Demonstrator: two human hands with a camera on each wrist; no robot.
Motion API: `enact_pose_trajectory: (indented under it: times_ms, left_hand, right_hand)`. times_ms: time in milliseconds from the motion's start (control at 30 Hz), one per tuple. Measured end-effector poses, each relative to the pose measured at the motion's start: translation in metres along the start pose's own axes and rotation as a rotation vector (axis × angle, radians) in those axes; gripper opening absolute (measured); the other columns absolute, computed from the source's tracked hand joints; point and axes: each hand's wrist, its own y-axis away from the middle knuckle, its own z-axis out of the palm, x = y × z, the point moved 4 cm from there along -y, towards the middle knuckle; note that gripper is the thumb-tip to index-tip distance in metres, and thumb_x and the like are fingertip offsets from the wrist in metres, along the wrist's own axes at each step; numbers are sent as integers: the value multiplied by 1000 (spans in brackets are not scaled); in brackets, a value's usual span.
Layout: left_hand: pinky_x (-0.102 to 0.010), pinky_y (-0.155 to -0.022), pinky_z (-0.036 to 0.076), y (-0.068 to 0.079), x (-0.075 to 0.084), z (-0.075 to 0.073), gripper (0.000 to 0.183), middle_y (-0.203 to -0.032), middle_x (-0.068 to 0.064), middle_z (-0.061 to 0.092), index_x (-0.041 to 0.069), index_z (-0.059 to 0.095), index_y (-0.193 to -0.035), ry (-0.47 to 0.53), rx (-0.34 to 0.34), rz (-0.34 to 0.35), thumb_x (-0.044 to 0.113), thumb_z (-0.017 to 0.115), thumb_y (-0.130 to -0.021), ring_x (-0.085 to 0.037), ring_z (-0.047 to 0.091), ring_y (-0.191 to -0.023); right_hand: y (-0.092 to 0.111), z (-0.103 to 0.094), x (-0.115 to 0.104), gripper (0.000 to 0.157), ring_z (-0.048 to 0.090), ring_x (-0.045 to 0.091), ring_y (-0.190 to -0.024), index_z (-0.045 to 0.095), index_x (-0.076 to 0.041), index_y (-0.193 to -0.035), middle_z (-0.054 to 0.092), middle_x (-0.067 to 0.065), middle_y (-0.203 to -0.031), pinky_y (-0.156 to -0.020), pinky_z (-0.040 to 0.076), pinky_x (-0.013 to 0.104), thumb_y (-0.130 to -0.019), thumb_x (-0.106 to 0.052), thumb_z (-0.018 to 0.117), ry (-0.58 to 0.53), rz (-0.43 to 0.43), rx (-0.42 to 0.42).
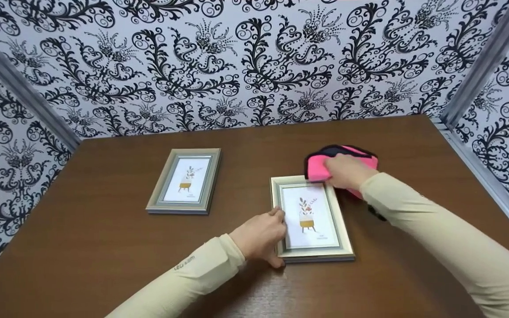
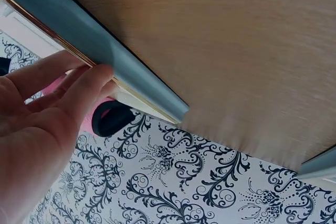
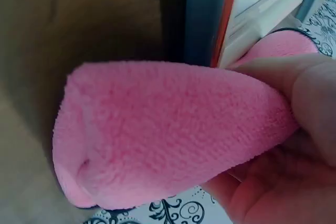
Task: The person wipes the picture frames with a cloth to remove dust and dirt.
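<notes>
At the nearer frame (image 1: 312,216)'s far edge, the cloth (image 1: 318,169) is gripped by the right hand (image 1: 349,171); the frame, flat on the table (image 1: 100,256), is gripped at its left side by the left hand (image 1: 262,234). Light, even pressure is probably best, the frame braced.

Booth-like workspace: patterned panels (image 1: 219,57), metal posts (image 1: 483,66), brown tabletop (image 1: 104,247).
</notes>
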Motion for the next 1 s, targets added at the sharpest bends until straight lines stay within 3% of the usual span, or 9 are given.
enact_pose_trajectory:
  times_ms: [100, 233, 400, 533, 633, 733, 900, 1000]
  left_hand:
    - [-25, -70, 54, 1, -2, 1, 47, -89, -5, 53, 12, 67, -75, 1, 8, 7, 52, 84, -59, -16, 53, -84]
    - [-24, -73, 53, 2, -2, 3, 47, -89, -5, 52, 12, 65, -73, 3, 27, 14, 52, 85, -58, -17, 54, -86]
    - [-24, -74, 53, 2, -2, 2, 47, -91, -6, 53, 12, 66, -75, 14, 30, 14, 50, 85, -58, -17, 54, -88]
    - [-25, -73, 54, 3, -2, 1, 49, -91, -6, 53, 10, 67, -78, 33, 25, -2, 50, 86, -57, -16, 54, -82]
    - [-26, -71, 54, 2, -3, 2, 52, -90, -6, 52, 8, 67, -81, 50, 26, -17, 50, 87, -57, -15, 55, -78]
    - [-26, -70, 54, 2, -2, 2, 53, -89, -5, 52, 7, 68, -81, 60, 32, -23, 50, 87, -57, -14, 55, -74]
    - [-26, -71, 53, 2, -2, 3, 50, -87, -4, 53, 10, 68, -79, 62, 48, -23, 50, 87, -56, -14, 54, -73]
    - [-26, -71, 53, 3, -2, 2, 50, -86, -4, 53, 10, 68, -80, 59, 60, -15, 50, 87, -56, -14, 53, -73]
  right_hand:
    - [-4, 2, -11, 11, 63, 38, -80, 62, 1, -85, 64, 19, -83, -74, 52, 50, -74, 4, 65, 70, -22, 25]
    - [-16, 8, -36, 12, 63, 34, -75, 62, 0, -81, 64, 16, -78, -70, 54, 44, -72, 7, 66, 128, -79, 53]
    - [-26, 11, -62, 16, 64, 34, -79, 63, 2, -92, 65, 17, -84, -75, 53, 43, -76, 4, 65, 48, -190, 92]
    - [-29, 14, -72, 32, 63, 37, -96, 61, 4, -114, 65, 22, -103, -89, 49, 45, -81, 3, 62, -62, -270, 99]
    - [-27, 18, -70, 45, 56, 38, -114, 54, 4, -130, 59, 23, -123, -101, 40, 46, -85, 4, 59, -110, -313, 82]
    - [-22, 20, -64, 50, 48, 36, -125, 49, 4, -136, 53, 21, -134, -106, 34, 46, -86, 5, 58, -103, -328, 70]
    - [-5, 21, -42, 54, 46, 35, -127, 49, 1, -138, 51, 19, -137, -107, 32, 47, -85, 7, 59, -51, -268, 89]
    - [9, 19, -28, 51, 53, 38, -118, 52, 2, -134, 56, 22, -129, -102, 38, 49, -83, 9, 58, 0, -208, 154]
